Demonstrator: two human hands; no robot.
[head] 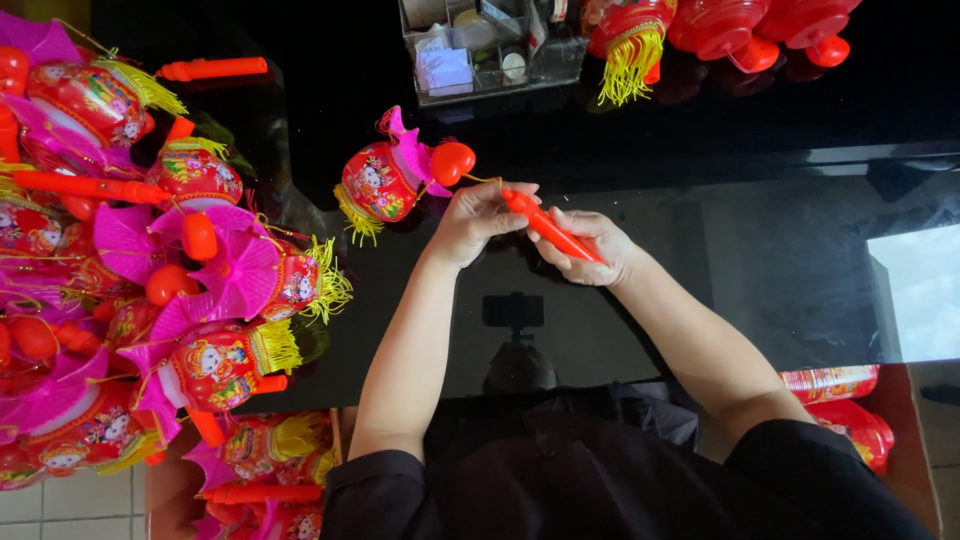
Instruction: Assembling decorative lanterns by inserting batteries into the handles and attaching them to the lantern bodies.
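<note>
Centre frame, left hand [478, 218] fingers pinched on tip of orange stick handle [548, 229], right hand [592, 250] curled closed around its lower end, red lantern toy [385, 180] dangling upper left of hands (pink fan attached), glossy black table [760, 260], finished lantern pile [150, 270] at left edge.

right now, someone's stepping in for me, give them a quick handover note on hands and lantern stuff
Left hand: pinching the top end of the orange stick, where a thin cord runs to the lantern.
Right hand: gripping the stick's lower end.
Lantern lies on the black table, just left of the hands.
Done: a pile of finished lanterns at far left, sticks attached.
Left: this stick's joint looks unfinished; more red lantern parts sit at the table's far edge.
</note>
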